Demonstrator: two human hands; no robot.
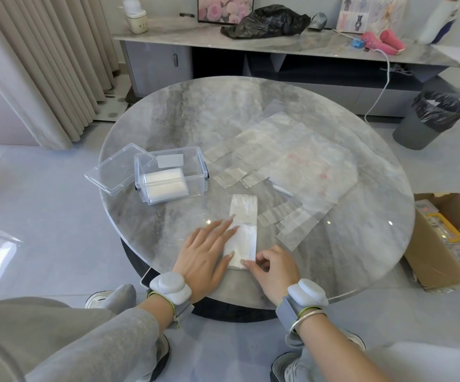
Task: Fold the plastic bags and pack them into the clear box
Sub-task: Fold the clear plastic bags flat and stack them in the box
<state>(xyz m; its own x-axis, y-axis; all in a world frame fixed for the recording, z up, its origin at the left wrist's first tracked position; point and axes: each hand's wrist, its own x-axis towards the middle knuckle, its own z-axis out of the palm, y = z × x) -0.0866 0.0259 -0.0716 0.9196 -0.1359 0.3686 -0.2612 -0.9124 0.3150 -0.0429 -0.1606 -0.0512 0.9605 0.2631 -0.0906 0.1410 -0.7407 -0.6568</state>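
Nearest the person, the left hand (205,252) lay flat, its fingers straight and slightly spread, pressing the left edge of the folded bag strip (244,216). The right hand (274,267) had its fingers curled and pinched the strip's near right corner. The strip lay lengthwise on the round marble table (195,111), close to its near edge. Just right of it and beyond, several unfolded clear bags (300,166) were spread flat, overlapping one another. To the left stood the clear box (200,183), open, with folded bags (165,183) stacked inside. Its lid (116,170) rested against the box's left side. Beyond the table, a black bag (267,22) sat on the console, and a lined bin (427,125) stood on the floor to the right.
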